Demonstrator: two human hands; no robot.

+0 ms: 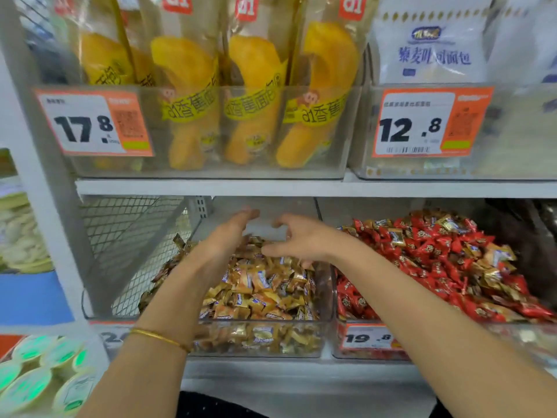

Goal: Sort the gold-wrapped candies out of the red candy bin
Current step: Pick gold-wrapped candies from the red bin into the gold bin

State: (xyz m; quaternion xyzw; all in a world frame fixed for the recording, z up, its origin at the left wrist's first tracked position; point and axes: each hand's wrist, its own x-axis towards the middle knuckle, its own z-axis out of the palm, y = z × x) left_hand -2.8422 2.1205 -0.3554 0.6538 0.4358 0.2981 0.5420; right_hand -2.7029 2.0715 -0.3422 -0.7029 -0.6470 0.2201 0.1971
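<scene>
Two clear bins stand side by side on the lower shelf. The left bin [259,354] is heaped with gold-wrapped candies [262,294]. The right bin [340,342] holds red-wrapped candies [428,254] with several gold ones [396,236] mixed in. Both hands hover over the back of the gold pile. My left hand [232,233] is flat with fingers extended, palm facing right. My right hand [298,236] has curled, spread fingers just above the candies. Nothing is visibly held in either hand.
The shelf above [211,187] carries clear boxes of banana-bread packs [187,95] and white bread bags [431,43], with price tags 17.8 [90,122] and 12.8 [422,125]. A wire mesh panel [132,236] walls the left side. Green-lidded cups [39,372] sit lower left.
</scene>
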